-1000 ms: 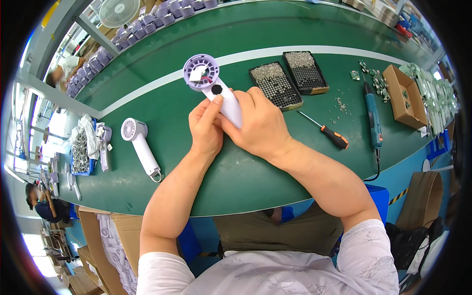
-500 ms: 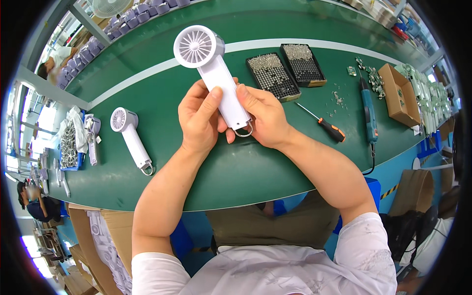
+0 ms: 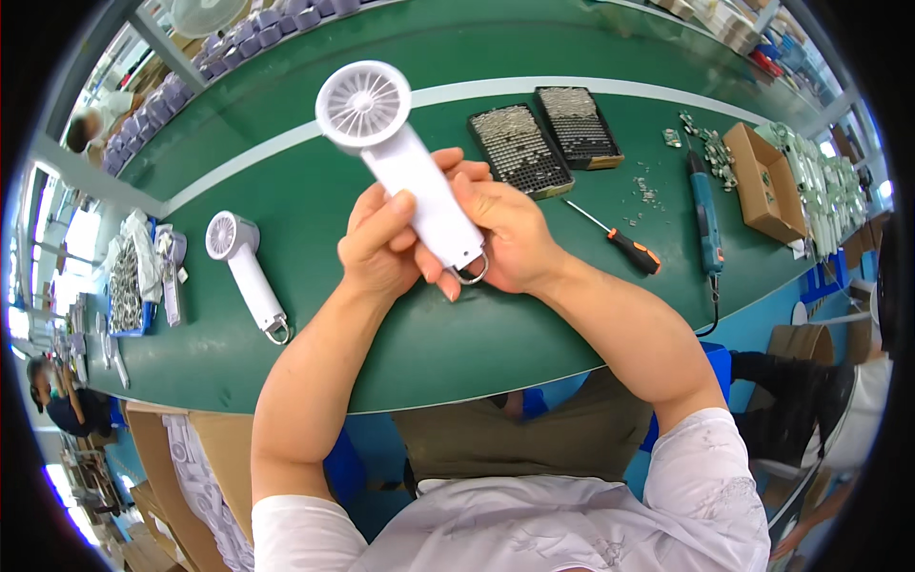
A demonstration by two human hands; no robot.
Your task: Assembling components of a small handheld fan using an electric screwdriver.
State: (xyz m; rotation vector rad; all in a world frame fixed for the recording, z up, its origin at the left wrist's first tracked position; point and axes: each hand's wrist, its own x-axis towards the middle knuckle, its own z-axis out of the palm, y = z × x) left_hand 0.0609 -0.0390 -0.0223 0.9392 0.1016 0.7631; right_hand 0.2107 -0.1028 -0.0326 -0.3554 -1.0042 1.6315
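Observation:
A white handheld fan (image 3: 419, 186) is held up over the table, its round finned head tilted to the upper left. My left hand (image 3: 379, 236) grips the handle's left side, thumb on the front. On the other side my right hand (image 3: 505, 229) closes around the lower handle, its thumb against the edge. A metal wrist ring (image 3: 474, 271) hangs from the handle's bottom end. Some fingers are hidden behind the handle. A second white handheld fan (image 3: 250, 276) lies on the table to the left, its own ring toward me.
Right of my hands lie two black trays of screws (image 3: 520, 148), an orange-black screwdriver (image 3: 634, 250), loose small parts and a teal electric screwdriver (image 3: 705, 214). A cardboard box (image 3: 765, 186) stands beyond. A blue bin of metal parts (image 3: 132, 286) sits left. Other people are in the background.
The held fan has moved slightly left and down and leans a bit more to the left. Both hands have shifted with it, still gripping.

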